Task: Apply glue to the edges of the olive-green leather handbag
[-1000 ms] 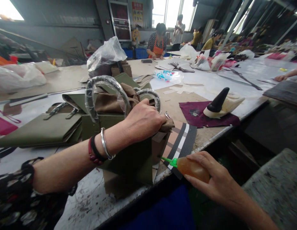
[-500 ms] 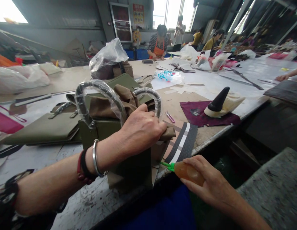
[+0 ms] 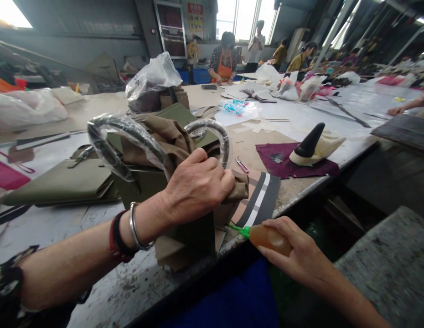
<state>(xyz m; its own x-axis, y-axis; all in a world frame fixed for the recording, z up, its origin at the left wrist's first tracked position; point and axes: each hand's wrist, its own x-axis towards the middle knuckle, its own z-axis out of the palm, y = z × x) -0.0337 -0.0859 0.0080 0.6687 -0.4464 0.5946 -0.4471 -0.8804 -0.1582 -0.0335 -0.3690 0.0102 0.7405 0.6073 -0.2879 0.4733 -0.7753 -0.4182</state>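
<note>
An olive green handbag point(image 3: 194, 241) stands upright at the table's edge, its two handles point(image 3: 130, 132) wrapped in clear plastic. Brown lining cloth point(image 3: 167, 132) bulges out of its top. My left hand point(image 3: 198, 184) is closed on the bag's upper edge and the gathered lining; the fingertips are hidden. In my right hand point(image 3: 294, 250) is a squeeze bottle point(image 3: 270, 239) of amber liquid with a green nozzle. The nozzle tip points left, at the bag's lower side panel; whether it touches cannot be made out.
Another olive bag point(image 3: 61, 182) lies flat on the left. Beyond my hands are a pink cutter point(image 3: 242, 165), a maroon cloth point(image 3: 276, 159) with a black cone-shaped piece point(image 3: 311, 140), and a patterned strip point(image 3: 260, 200). A person in an orange apron point(image 3: 224, 68) works across the table.
The bag's handles have tilted and spread to the left, and the bag leans slightly. The right hand and bottle have barely moved, with the nozzle still by the side panel.
</note>
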